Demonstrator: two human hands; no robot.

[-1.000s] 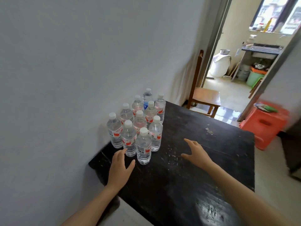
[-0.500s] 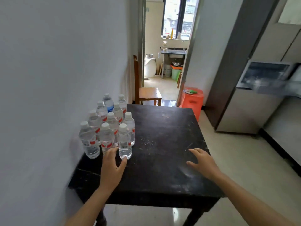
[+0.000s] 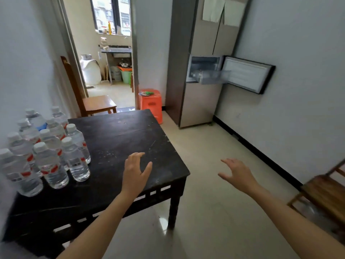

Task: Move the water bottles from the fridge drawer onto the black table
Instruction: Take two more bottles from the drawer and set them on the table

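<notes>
Left hand [image 3: 137, 171] and right hand [image 3: 238, 174] have swung right of the water bottles [image 3: 75, 159], both spread, empty; red labels [image 3: 49, 168] unreadable.

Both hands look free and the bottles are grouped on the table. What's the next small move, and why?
Probably step toward the fridge drawer and reach in. Both the left hand and right hand are open and hold nothing, the water bottles stand on the black table, and the drawer is pulled out. Whether it holds more bottles is unclear.
</notes>
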